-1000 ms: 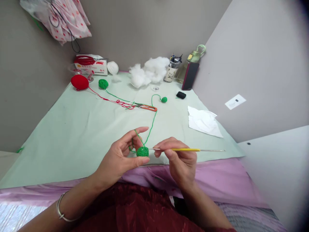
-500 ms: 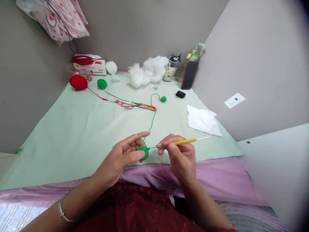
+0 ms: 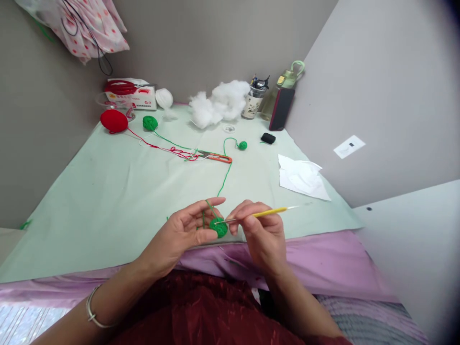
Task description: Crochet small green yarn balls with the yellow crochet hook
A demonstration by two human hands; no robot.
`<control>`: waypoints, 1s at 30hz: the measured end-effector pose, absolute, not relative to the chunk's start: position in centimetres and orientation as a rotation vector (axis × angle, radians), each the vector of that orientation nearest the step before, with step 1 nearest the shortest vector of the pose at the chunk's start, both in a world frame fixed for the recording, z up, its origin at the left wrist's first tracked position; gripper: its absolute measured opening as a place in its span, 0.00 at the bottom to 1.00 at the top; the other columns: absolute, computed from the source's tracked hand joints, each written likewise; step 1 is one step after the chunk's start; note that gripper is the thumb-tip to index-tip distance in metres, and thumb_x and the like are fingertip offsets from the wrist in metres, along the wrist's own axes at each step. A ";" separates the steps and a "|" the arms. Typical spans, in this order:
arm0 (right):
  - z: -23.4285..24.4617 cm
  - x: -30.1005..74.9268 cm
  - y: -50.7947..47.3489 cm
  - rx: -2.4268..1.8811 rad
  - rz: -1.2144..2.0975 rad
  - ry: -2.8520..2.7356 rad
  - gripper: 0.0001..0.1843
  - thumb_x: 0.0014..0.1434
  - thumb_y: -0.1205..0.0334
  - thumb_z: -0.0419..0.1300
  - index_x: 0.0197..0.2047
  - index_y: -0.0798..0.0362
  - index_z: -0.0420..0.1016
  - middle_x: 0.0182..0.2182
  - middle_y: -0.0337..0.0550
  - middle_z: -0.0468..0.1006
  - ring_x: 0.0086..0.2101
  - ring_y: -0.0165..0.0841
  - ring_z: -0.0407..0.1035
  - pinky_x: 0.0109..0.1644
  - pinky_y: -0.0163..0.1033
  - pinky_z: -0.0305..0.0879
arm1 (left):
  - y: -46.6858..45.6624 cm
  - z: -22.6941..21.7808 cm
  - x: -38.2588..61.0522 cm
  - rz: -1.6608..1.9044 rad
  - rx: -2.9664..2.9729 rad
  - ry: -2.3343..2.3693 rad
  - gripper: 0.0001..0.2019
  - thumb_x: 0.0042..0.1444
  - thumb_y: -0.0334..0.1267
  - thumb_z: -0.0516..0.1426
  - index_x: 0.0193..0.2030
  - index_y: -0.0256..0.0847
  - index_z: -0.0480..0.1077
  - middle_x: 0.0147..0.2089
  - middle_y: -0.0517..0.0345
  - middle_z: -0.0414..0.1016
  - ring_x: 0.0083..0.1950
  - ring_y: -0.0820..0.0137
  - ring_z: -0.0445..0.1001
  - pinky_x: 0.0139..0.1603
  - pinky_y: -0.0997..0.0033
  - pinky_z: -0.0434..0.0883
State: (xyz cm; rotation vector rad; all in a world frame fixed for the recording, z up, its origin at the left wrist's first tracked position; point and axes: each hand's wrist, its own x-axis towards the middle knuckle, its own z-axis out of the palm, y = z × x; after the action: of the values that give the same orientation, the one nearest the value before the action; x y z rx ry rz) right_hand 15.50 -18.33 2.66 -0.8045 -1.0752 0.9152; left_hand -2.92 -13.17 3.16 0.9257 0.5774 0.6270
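Between the thumb and fingers of my left hand [image 3: 183, 230] is a small green crochet piece [image 3: 220, 228], rounded in shape. Green yarn [image 3: 223, 182] loops over the raised index finger and runs up the table toward the orange thread snips [image 3: 217, 157]. My right hand [image 3: 261, 230] grips a crochet hook [image 3: 269, 212] with a yellow handle, held like a pen. The metal tip of the hook lies against the face of the green piece; whether it passes through a stitch I cannot tell.
Beyond my hands lie a red yarn ball [image 3: 114, 121], a green yarn ball [image 3: 150, 123], a small green crochet ball [image 3: 243, 145] and white stuffing [image 3: 219, 104]. A phone [image 3: 282, 109] leans on a bottle [image 3: 286, 79] at the back right. White paper [image 3: 304, 177] lies on the right.
The green piece has turned so more of its face shows. The hook tip has moved left, from the piece's right edge onto its face, and my right hand has shifted slightly left.
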 end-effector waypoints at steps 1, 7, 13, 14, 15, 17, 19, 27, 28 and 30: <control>2.6 15.3 -18.4 -0.835 0.828 -1.137 0.06 0.67 0.59 0.66 0.41 0.47 0.85 0.32 0.41 0.83 0.29 0.31 0.76 0.33 0.37 0.75 | -13.3 3.1 -2.9 0.638 0.952 0.590 0.26 0.54 0.36 0.71 0.60 0.57 0.79 0.48 0.61 0.76 0.52 0.68 0.76 0.59 0.67 0.69; 2.5 14.5 -18.9 -0.935 0.448 -1.470 0.13 0.68 0.69 0.62 0.50 0.44 0.84 0.42 0.45 0.85 0.42 0.35 0.79 0.42 0.41 0.77 | -14.0 3.4 -2.6 0.688 1.119 0.645 0.29 0.52 0.38 0.73 0.61 0.58 0.78 0.47 0.60 0.73 0.52 0.66 0.73 0.60 0.65 0.68; 2.2 14.4 -18.6 -0.883 0.632 -1.300 0.08 0.69 0.62 0.63 0.45 0.44 0.85 0.37 0.42 0.86 0.39 0.36 0.79 0.42 0.43 0.77 | -14.0 3.9 -2.6 0.800 1.338 0.741 0.31 0.53 0.36 0.72 0.64 0.59 0.75 0.41 0.63 0.67 0.48 0.68 0.70 0.68 0.60 0.62; 2.1 14.4 -18.5 -0.868 0.694 -1.247 0.07 0.69 0.61 0.63 0.44 0.44 0.85 0.36 0.42 0.86 0.37 0.35 0.78 0.40 0.42 0.76 | -13.9 4.0 -2.6 0.818 1.363 0.756 0.31 0.53 0.36 0.72 0.64 0.58 0.76 0.41 0.63 0.66 0.48 0.67 0.70 0.68 0.60 0.62; 2.0 14.4 -18.3 -0.848 0.756 -1.202 0.07 0.69 0.60 0.63 0.43 0.45 0.85 0.36 0.42 0.85 0.35 0.34 0.77 0.39 0.41 0.75 | -13.9 4.0 -2.6 0.830 1.384 0.768 0.31 0.52 0.36 0.72 0.63 0.57 0.76 0.41 0.62 0.66 0.47 0.67 0.70 0.68 0.59 0.62; 1.8 14.4 -18.1 -0.794 0.858 -1.134 0.06 0.69 0.59 0.63 0.43 0.46 0.84 0.35 0.41 0.84 0.32 0.32 0.75 0.36 0.39 0.73 | -13.8 4.1 -2.6 0.841 1.416 0.779 0.31 0.52 0.36 0.72 0.64 0.58 0.76 0.41 0.62 0.65 0.47 0.67 0.70 0.67 0.60 0.63; 1.8 14.4 -17.9 -0.758 0.917 -1.092 0.06 0.69 0.59 0.63 0.42 0.47 0.82 0.34 0.41 0.84 0.31 0.31 0.74 0.35 0.38 0.73 | -13.7 4.2 -2.7 0.852 1.441 0.789 0.32 0.52 0.36 0.72 0.64 0.59 0.76 0.41 0.62 0.65 0.48 0.67 0.70 0.65 0.61 0.63; 2.7 15.2 -18.5 -0.849 0.801 -1.251 0.09 0.73 0.60 0.57 0.45 0.47 0.79 0.38 0.42 0.85 0.33 0.32 0.77 0.38 0.41 0.75 | -13.3 4.2 -2.9 0.866 1.487 0.812 0.30 0.53 0.35 0.72 0.62 0.59 0.77 0.41 0.62 0.66 0.48 0.67 0.69 0.63 0.63 0.65; 2.8 15.3 -18.6 -0.871 0.757 -1.301 0.09 0.73 0.61 0.57 0.46 0.47 0.80 0.39 0.43 0.85 0.34 0.33 0.77 0.39 0.42 0.75 | -13.3 4.1 -2.9 0.873 1.497 0.813 0.29 0.53 0.35 0.72 0.62 0.59 0.77 0.41 0.62 0.66 0.48 0.67 0.69 0.63 0.63 0.65; 3.0 15.4 -18.7 -0.891 0.672 -1.403 0.10 0.73 0.63 0.57 0.47 0.47 0.80 0.40 0.44 0.85 0.37 0.34 0.78 0.42 0.43 0.75 | -13.3 3.9 -2.9 0.885 1.512 0.817 0.30 0.53 0.34 0.71 0.62 0.60 0.77 0.41 0.62 0.66 0.48 0.67 0.69 0.63 0.64 0.65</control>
State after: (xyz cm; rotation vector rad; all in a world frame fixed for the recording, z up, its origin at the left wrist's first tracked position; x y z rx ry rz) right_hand 15.43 -18.70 3.03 -0.8909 -1.4026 0.6718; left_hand -2.93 -13.34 3.95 1.5122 0.8173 0.8853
